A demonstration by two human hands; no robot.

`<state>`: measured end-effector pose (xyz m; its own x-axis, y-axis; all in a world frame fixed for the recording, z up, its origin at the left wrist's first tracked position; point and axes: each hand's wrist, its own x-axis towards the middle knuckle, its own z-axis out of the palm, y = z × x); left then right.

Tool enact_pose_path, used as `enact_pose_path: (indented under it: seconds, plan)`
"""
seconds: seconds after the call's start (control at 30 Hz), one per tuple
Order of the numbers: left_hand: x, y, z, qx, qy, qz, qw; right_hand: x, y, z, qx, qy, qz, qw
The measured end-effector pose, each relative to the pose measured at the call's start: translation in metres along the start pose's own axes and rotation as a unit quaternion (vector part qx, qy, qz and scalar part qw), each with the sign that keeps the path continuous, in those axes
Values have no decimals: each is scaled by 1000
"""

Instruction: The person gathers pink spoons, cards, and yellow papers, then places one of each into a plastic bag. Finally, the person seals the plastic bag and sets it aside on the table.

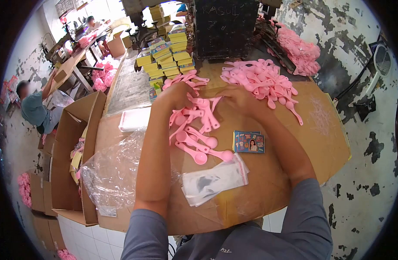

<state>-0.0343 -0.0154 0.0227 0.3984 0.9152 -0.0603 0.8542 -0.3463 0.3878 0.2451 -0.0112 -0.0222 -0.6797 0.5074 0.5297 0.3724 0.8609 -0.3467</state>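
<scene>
At near edge of the cardboard-topped counter: clear plastic sleeves, overlapping, lying flat at an angle. Just beyond, to R, small blue card stack, pic of a person on top. To L, crumpled clear plastic sheet; beside counter, open box w/ pink & yellow items inside. Farther up on L side, flat white packet, partly behind L forearm.

Mid-counter: loose pink spoons, overlapping, bowls & handles in mixed directions; nearest ones just beyond sleeves. L hand at far part of this group, over & touching spoons; its fingers partly hidden, so can't tell if apart or clamped. R hand opp. L hand, between the loose group & a larger spoon heap; fingertips bent down at a spoon handle, grip n/a: can't tell if closed on it.

Beyond hands: yellow-edged card piles, stacked several high, L of a dark metal block w/ chalk-like lettering. R of block, second pink heap. Far R, white round fan nr. peeling wall. Bkgd L: seated co-worker at another bench; second co-worker farther off.
</scene>
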Motion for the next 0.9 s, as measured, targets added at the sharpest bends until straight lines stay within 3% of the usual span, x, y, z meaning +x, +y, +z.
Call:
enact_pose_path:
  seconds: [0.1, 0.2, 0.3, 0.43, 0.53, 0.6, 0.67, 0.77, 0.9]
  plan:
    - [8, -8, 6, -16, -8, 54, 998, -9, 14, -27, -49, -5, 9, 999]
    - [7, -5, 9, -29, -19, 26, 999, -13, 16, -55, -20, -31, 65, 997]
    - [9, -8, 12, -29, -15, 50, 998, -19, 34, -75, -86, 72, 72, 991]
    - [9, 0, 10, -28, -26, 24, 999, -33, 65, -74, -314, 103, 82, 940]
    - [9, 5, 13, -21, -29, 16, 999, -20, 30, -46, -273, 149, 4, 950]
    - [11, 5, 13, -3, -45, 13, 999, -17, 15, -13, -138, 55, 43, 988]
    - [12, 3, 16, -8, -44, 30, 999, -2, -11, 11, -5, -84, 211, 974]
    - [14, -3, 20, -28, -54, 67, 996, 2, -34, 31, -28, -34, 231, 972]
    - [11, 3, 16, -16, -69, 63, 996, 1, -9, 37, 95, -34, 289, 952]
